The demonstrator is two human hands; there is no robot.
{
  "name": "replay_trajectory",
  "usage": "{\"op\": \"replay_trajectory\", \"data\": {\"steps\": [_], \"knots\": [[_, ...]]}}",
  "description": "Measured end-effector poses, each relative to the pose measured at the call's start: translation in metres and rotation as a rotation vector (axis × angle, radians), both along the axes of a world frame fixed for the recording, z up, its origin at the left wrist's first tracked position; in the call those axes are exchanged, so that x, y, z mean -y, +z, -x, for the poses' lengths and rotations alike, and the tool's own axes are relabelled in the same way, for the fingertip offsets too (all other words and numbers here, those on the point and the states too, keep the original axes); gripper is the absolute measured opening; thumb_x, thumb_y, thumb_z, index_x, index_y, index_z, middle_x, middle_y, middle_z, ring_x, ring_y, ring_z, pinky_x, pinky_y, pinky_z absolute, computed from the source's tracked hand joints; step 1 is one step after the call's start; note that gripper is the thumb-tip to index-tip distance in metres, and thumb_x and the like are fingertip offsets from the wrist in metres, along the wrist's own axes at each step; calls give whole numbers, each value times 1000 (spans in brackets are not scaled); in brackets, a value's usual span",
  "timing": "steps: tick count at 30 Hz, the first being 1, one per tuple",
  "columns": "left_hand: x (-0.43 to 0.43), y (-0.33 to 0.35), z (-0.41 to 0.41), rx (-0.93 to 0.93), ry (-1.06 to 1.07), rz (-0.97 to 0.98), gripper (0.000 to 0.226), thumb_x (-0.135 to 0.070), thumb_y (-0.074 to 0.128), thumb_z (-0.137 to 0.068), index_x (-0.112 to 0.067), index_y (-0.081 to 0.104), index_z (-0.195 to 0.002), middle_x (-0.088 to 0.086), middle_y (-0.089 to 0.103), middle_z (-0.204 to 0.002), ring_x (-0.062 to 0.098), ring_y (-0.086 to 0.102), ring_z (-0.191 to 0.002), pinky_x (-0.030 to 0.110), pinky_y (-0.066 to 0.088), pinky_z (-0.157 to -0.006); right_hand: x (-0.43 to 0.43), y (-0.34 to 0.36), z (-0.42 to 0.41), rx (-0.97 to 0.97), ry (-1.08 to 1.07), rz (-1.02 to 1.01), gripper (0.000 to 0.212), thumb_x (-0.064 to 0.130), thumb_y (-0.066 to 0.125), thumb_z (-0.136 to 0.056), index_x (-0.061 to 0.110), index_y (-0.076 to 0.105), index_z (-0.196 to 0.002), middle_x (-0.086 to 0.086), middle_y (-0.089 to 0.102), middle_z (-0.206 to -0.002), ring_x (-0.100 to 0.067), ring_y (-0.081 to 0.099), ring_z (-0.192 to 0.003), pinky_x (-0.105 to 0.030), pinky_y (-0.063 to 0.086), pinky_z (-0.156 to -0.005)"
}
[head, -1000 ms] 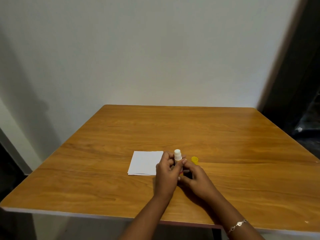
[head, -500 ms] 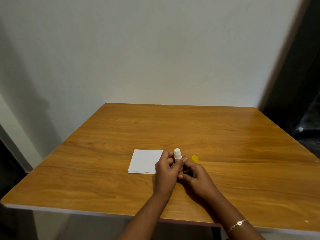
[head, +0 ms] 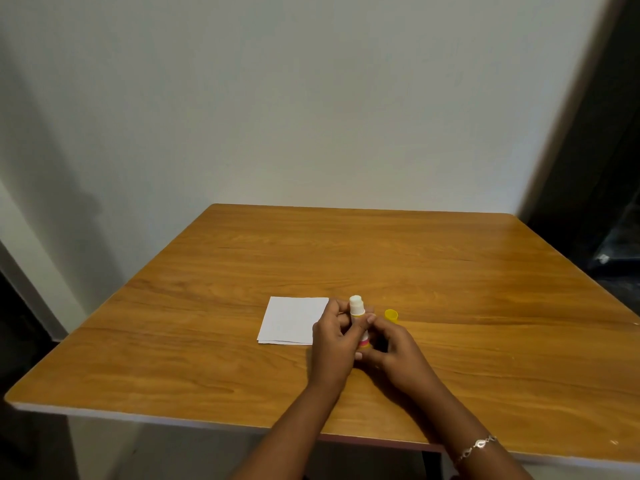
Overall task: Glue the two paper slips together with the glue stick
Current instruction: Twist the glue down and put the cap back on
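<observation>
Hardly anything has moved since a moment ago. Both hands are still on the glue stick (head: 357, 308), in the same spot, and I can see a bit more of its striped bottom now.

I can see pink and yellow bands low on the stick. Any words on it are too small for me to read.

My left hand (head: 332, 344) has its fingers curled round the top half of the stick. My right hand (head: 394, 351) pinches the bottom end with its fingers. Both hands hold it tight, just above the desk (head: 346, 258).

The stick stands nearly straight up. Its long side runs up and down. The white glue end pokes out above my left fingers and points up.

The paper slips (head: 292, 320) lie flat on the desk, just left of my left fingers. My left hand hides their right edge. Two thin edges show at the near side, one on top of the other.

A yellow cap (head: 391, 315) sits on the desk just past my right fingers, partly hidden by them. A thin bracelet (head: 476, 446) is on my right wrist. A plain pale wall (head: 311, 98) stands behind the desk.
</observation>
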State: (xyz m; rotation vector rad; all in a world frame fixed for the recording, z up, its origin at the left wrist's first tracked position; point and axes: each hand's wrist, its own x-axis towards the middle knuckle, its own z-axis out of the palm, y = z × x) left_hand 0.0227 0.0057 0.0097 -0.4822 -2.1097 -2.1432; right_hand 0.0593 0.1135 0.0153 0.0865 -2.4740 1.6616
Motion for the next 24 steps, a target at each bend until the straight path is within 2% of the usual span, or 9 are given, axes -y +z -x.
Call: {"op": "replay_trajectory", "data": {"steps": [2,5,7,11,15,18,21,24], "knots": [[0,0,-1,-4,5,10,13,-20,67,-83,-22,55,-88,9,73,-85,21,71,-80,53,57,-72,1,0,0,-3,-13,-11,50,4,70,-74,40,52,-105,2,66,-102,-15,62,-96,-38,55,-86],[0,-1,-1,-17,31,31,12,-22,66,-84,-20,55,-89,9,72,-83,21,70,-79,51,57,-73,2,0,-1,-14,7,-42,50,6,67,-78,44,48,-106,11,63,-105,-8,60,-99,-19,52,-82],[0,-1,0,-15,22,23,13,-24,65,-84,-20,54,-89,10,72,-87,22,70,-83,52,57,-74,1,0,-1,-10,28,-44,45,7,62,-82,38,50,-112,12,63,-109,-4,59,-101,-14,48,-82],[0,1,0,-19,6,48,17,-34,65,-82,-24,53,-88,6,73,-90,18,70,-85,49,57,-75,-1,2,-2,-23,20,0,42,2,61,-82,34,55,-109,7,66,-107,-7,61,-99,-24,51,-86],[0,1,-2,-47,18,69,12,-22,64,-85,-22,53,-88,2,71,-80,17,70,-76,50,57,-69,0,2,-2,-53,-3,-1,48,2,68,-75,39,56,-102,9,66,-98,-12,62,-92,-26,54,-79],[1,2,-2,-52,20,63,12,-22,64,-85,-26,52,-88,2,71,-85,14,70,-81,46,58,-72,2,1,-2,-54,3,-38,48,6,64,-80,46,51,-105,15,64,-102,-4,61,-95,-20,53,-81],[1,1,0,-39,-3,35,13,-25,63,-83,-28,51,-87,7,72,-94,17,69,-89,46,58,-76,0,-1,0,-14,17,-54,40,8,58,-86,29,54,-120,7,64,-113,-6,59,-104,-25,50,-90],[1,-1,1,-59,-2,44,13,-26,65,-83,-25,52,-86,1,73,-87,15,70,-84,44,58,-73,-2,-3,1,-5,-2,-26,42,7,62,-82,20,56,-122,2,66,-112,-12,60,-104,-36,51,-93]]}}
